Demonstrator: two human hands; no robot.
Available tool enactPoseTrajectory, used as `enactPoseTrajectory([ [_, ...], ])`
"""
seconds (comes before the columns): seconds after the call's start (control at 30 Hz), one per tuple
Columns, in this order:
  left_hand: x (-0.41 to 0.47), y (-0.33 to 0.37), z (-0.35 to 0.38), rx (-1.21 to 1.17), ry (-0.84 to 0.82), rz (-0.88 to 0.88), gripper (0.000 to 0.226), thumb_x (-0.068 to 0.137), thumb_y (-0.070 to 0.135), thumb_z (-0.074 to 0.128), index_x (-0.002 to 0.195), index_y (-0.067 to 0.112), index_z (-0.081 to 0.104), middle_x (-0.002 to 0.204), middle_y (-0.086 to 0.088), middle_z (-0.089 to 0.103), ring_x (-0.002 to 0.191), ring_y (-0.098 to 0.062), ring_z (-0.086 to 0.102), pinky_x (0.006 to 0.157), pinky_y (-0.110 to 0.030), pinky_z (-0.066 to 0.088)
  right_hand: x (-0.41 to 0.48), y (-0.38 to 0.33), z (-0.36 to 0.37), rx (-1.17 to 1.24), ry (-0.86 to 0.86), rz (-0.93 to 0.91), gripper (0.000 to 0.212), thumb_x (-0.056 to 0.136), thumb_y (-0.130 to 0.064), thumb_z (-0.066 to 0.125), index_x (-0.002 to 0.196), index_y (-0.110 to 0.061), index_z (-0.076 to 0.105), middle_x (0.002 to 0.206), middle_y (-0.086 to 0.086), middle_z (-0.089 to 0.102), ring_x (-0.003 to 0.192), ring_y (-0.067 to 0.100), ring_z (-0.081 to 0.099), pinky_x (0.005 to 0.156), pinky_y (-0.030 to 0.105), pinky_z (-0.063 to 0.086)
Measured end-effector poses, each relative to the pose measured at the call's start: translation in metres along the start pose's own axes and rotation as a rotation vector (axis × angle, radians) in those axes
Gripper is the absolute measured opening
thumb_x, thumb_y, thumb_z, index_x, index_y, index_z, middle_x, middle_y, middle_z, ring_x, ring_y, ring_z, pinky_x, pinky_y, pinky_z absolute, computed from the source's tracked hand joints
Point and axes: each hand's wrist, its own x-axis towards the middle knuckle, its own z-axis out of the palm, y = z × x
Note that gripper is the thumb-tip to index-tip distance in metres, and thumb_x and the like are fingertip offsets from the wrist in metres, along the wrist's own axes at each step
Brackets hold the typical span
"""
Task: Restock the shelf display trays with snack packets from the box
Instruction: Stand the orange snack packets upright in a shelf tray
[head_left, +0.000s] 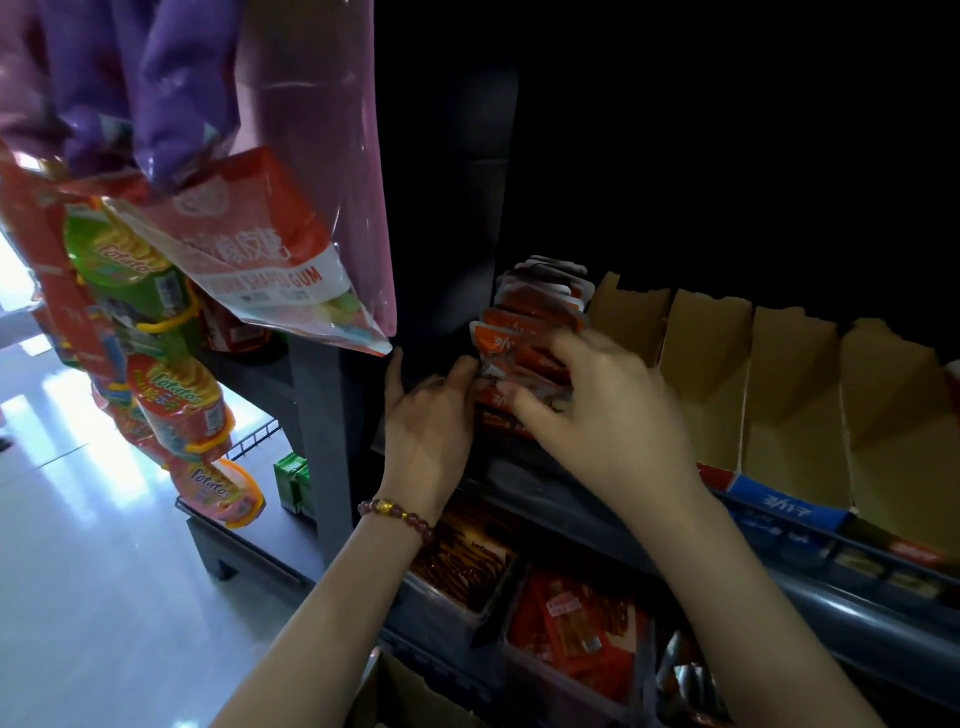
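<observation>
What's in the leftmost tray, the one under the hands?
A row of red packets, standing front to back. Left hand and right hand cover the front ones; the tray floor is hidden.

On the shelf (831, 597), snack packets (537, 306) stand at the left end; cardboard trays (711, 374) lie to their right; bins (571, 688) sit below; hanging bags (260, 244) further left.
</observation>
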Motion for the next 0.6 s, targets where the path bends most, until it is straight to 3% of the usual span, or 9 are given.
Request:
enactPoseTrajectory([
  [0.07,0.002,-0.001,0.000,0.033,0.007,0.020,0.049,0.087,0.026,0.018,0.106,0.016,0.062,0.062,0.002,0.064,0.066,-0.021,0.063,0.116,-0.046,0.012,0.000,-0.004,-0.004,-0.079,0.032,0.018,0.041,0.084,-0.057,0.055,0.106,-0.022,0.062,0.095,-0.004,0.062,0.078,0.021,0.062,0.057,0.029,0.046],
  [0.2,0.005,-0.002,0.000,0.052,-0.005,0.012,0.040,0.089,0.019,0.029,0.109,0.015,0.063,0.056,0.002,0.058,0.062,-0.021,0.060,0.116,-0.049,0.015,0.004,-0.011,-0.009,-0.202,0.036,0.001,0.030,0.091,-0.041,0.056,0.109,-0.017,0.057,0.098,0.002,0.063,0.082,0.028,0.064,0.056,0.027,0.033],
  [0.33,0.009,-0.005,0.004,0.027,0.011,0.046,0.046,0.090,0.027,0.024,0.109,0.012,0.064,0.059,0.001,0.063,0.059,-0.019,0.061,0.112,-0.040,0.024,0.007,-0.010,-0.006,-0.224,0.014,-0.037,0.030,0.096,-0.029,0.051,0.125,-0.023,0.047,0.115,-0.001,0.056,0.087,0.026,0.063,0.054,0.027,0.033],
  [0.43,0.010,-0.006,0.005,0.005,-0.009,0.056,0.042,0.090,0.023,0.029,0.108,0.010,0.065,0.062,-0.001,0.064,0.061,-0.021,0.062,0.106,-0.035,0.030,0.007,-0.005,-0.004,-0.228,-0.018,-0.029,0.036,0.098,-0.020,0.049,0.131,-0.025,0.035,0.116,-0.002,0.052,0.085,0.025,0.062,0.051,0.028,0.033],
  [0.53,0.010,-0.004,0.003,-0.004,-0.024,0.054,0.039,0.088,0.016,0.032,0.109,0.008,0.064,0.062,-0.003,0.064,0.063,-0.024,0.062,0.104,-0.037,0.033,0.009,-0.003,-0.003,-0.252,0.022,-0.057,0.035,0.097,-0.019,0.050,0.130,-0.025,0.039,0.113,0.000,0.054,0.080,0.027,0.063,0.050,0.029,0.039],
  [0.6,0.009,-0.002,0.000,0.026,-0.031,0.055,0.038,0.087,0.012,0.034,0.111,0.008,0.063,0.065,-0.004,0.065,0.066,-0.025,0.063,0.105,-0.036,0.031,0.007,-0.001,0.000,-0.228,0.029,-0.108,0.038,0.090,-0.011,0.058,0.125,-0.022,0.047,0.110,0.004,0.055,0.067,0.030,0.062,0.043,0.029,0.042],
])
